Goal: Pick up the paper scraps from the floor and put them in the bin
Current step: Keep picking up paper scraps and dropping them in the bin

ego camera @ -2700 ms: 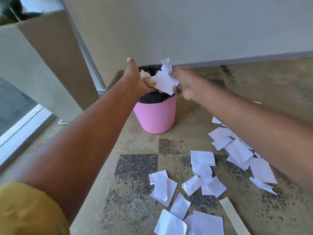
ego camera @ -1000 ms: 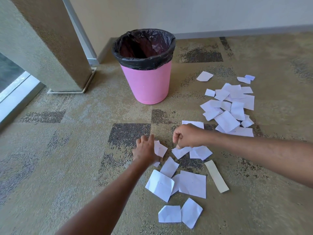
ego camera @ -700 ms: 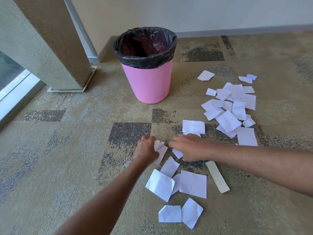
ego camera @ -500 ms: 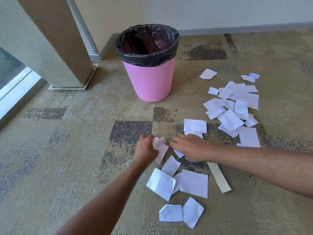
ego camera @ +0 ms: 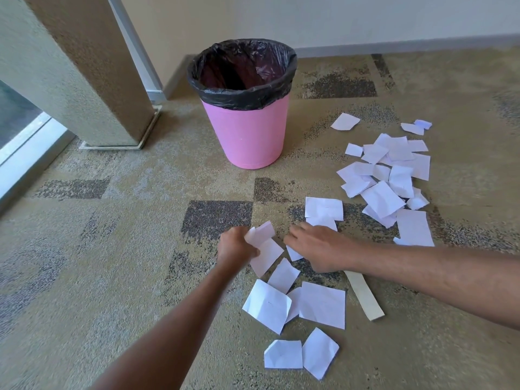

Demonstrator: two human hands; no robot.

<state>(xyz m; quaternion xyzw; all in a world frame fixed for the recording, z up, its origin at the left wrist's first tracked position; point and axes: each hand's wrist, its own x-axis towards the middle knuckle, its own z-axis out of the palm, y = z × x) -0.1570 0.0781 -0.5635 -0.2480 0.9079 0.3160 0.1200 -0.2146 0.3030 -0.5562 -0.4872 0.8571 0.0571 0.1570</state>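
Left hand: the left hand [ego camera: 237, 246] was held low over the carpet, fingers curled shut around a few white paper scraps [ego camera: 260, 235], which stuck up and out past the knuckles.
Right hand: the right hand [ego camera: 318, 249] was spread palm-down on the carpet [ego camera: 112, 249], fingers extended toward the left hand; a small white scrap [ego camera: 294, 253] showed from under its thumb side. Whether anything was gripped beneath the palm could not be told.
Scraps by the hands: two white squares [ego camera: 323, 211] were seen lying just beyond the right hand's fingertips, one overlapping the other.
Near cluster: a loose group of larger white sheets [ego camera: 322, 304] was spread on the carpet between the two forearms, with two more pieces [ego camera: 284, 358] lying closer to the camera.
Far cluster: a dense heap of overlapping white scraps [ego camera: 385, 175] was scattered to the right of the bin, with a few strays [ego camera: 344, 121] lying nearer the wall.
Strip: a cream-coloured paper strip [ego camera: 364, 296] was laid out on the carpet, one end hidden under the right wrist.
Bin: the pink bin [ego camera: 246, 133], lined with a black bag [ego camera: 242, 92] folded over its rim, was stood upright well beyond the hands, near the wall [ego camera: 309, 18].
Pillar: a textured column [ego camera: 84, 66] was seen at the left, just beside the bin.
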